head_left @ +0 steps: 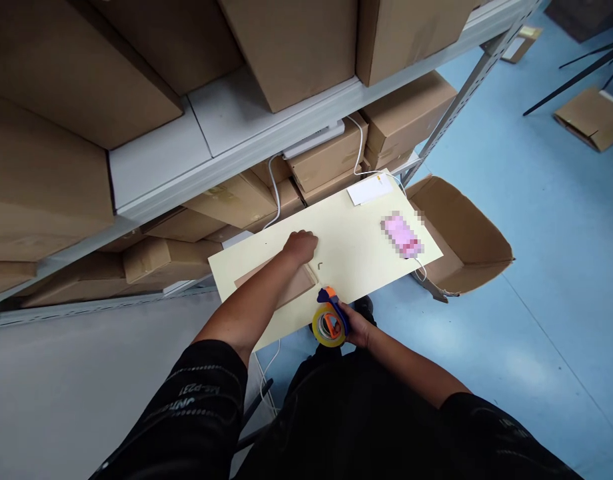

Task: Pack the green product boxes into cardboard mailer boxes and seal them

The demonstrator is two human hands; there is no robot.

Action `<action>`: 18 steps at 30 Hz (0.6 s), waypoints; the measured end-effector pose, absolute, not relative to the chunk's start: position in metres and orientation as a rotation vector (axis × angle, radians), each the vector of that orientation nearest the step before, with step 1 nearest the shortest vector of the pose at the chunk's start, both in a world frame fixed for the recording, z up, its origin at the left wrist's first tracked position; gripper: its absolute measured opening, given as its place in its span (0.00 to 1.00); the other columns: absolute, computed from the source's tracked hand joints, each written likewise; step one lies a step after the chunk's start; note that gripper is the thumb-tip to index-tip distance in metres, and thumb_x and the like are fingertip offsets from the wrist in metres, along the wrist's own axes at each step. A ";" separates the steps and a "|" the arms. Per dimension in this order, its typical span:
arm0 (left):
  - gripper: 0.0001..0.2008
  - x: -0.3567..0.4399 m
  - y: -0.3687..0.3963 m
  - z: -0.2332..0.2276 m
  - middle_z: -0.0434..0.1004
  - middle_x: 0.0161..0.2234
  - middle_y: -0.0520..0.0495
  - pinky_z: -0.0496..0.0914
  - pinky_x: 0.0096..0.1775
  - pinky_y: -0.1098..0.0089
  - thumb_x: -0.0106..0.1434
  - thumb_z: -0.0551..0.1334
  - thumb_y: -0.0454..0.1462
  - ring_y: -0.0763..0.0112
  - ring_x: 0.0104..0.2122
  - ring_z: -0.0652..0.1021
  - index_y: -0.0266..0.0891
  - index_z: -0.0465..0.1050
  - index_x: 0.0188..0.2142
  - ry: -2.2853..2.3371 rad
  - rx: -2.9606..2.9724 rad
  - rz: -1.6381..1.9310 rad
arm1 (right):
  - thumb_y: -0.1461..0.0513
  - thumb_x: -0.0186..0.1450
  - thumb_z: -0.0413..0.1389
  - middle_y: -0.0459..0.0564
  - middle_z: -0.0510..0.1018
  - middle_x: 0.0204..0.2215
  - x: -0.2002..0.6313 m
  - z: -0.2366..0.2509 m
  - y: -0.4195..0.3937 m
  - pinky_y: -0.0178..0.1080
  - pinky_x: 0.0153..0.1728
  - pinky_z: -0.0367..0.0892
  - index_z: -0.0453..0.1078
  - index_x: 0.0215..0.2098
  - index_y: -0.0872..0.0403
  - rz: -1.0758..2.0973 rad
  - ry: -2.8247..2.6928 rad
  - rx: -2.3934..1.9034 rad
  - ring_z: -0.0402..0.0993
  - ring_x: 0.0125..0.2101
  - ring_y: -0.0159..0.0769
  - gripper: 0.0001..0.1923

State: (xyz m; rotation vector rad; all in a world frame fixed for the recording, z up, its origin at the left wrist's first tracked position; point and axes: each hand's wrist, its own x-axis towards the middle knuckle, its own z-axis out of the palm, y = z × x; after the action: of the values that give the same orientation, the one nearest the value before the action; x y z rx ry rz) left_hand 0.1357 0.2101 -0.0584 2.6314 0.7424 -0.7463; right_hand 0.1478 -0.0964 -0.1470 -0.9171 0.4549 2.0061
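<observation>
Your left hand presses, fingers curled, on the flat brown package at frame centre on the pale board. Your right hand grips the tape dispenser at the board's lower edge.

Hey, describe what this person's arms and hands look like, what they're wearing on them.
Both hands are bare, with no gloves, rings or watch visible. The left hand and right hand come out of short black sleeves that end near the elbows, leaving the forearms uncovered. The left sleeve carries faint grey printed lettering, too small to read. The right sleeve looks plain black.
</observation>
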 end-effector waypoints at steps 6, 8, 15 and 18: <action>0.21 0.044 0.212 -0.012 0.77 0.57 0.45 0.56 0.68 0.54 0.61 0.58 0.30 0.56 0.66 0.67 0.45 0.79 0.50 0.668 2.714 -0.287 | 0.40 0.72 0.51 0.53 0.85 0.38 0.149 -0.141 -0.093 0.48 0.45 0.77 0.75 0.51 0.53 2.028 0.519 -0.965 0.82 0.39 0.44 0.28; 0.27 -0.007 0.203 -0.003 0.69 0.67 0.48 0.48 0.71 0.49 0.60 0.58 0.30 0.54 0.72 0.57 0.49 0.76 0.58 0.583 2.740 -0.438 | 0.40 0.71 0.51 0.52 0.84 0.36 0.150 -0.141 -0.094 0.48 0.46 0.77 0.75 0.51 0.52 2.010 0.516 -1.006 0.82 0.37 0.43 0.28; 0.50 -0.107 0.177 -0.014 0.40 0.77 0.44 0.44 0.72 0.52 0.56 0.62 0.31 0.52 0.76 0.44 0.46 0.47 0.76 0.417 2.757 -0.730 | 0.39 0.72 0.49 0.56 0.84 0.42 0.152 -0.140 -0.094 0.50 0.50 0.75 0.75 0.49 0.53 2.040 0.483 -1.027 0.82 0.45 0.47 0.29; 0.53 -0.106 0.183 -0.013 0.38 0.77 0.46 0.43 0.72 0.53 0.55 0.65 0.31 0.53 0.76 0.43 0.51 0.45 0.76 0.373 2.716 -0.757 | 0.39 0.71 0.50 0.55 0.84 0.45 0.153 -0.140 -0.090 0.50 0.51 0.75 0.74 0.52 0.54 2.064 0.481 -1.082 0.82 0.45 0.45 0.31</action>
State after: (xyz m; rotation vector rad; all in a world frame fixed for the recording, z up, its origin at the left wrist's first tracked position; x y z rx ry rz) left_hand -0.1057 0.1826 -0.0125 2.7159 0.3734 -0.7573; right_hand 0.1529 -0.0905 -0.1399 -1.0816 0.4810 2.0640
